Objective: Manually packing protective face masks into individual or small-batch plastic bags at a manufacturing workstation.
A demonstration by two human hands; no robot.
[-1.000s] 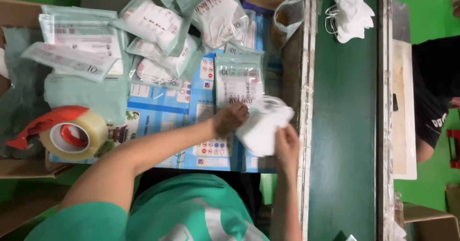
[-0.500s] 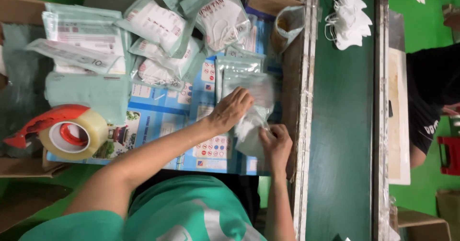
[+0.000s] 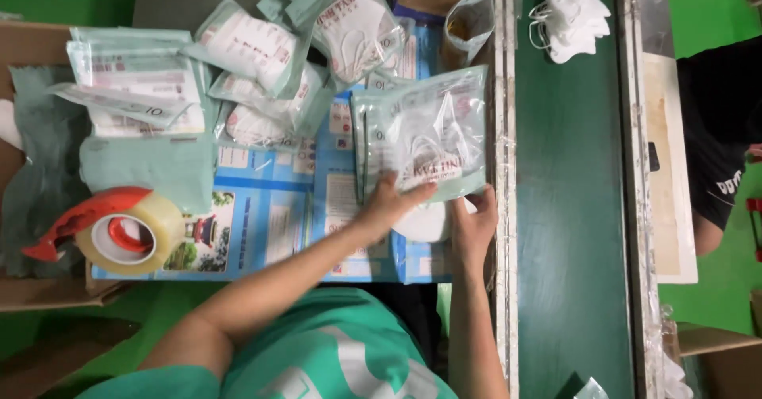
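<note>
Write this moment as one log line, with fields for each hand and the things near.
left hand: on clear pouch | right hand: at white mask, under pouch | near: tape dispenser, packed masks

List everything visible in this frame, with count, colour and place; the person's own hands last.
clear pouch: one, see-through with pale green edges, held at centre
white mask: one, partly under the pouch
packed mask pouches: several, white and pale green, piled upper left
loose white masks: a heap, on the belt, top
conveyor belt: one, dark green, right of centre
tape dispenser: one, red with clear tape, left
printed sheets: blue, under the work
co-worker's sleeve: black, right edge
left hand: on the pouch's lower edge
right hand: at the pouch's lower right corner
</note>
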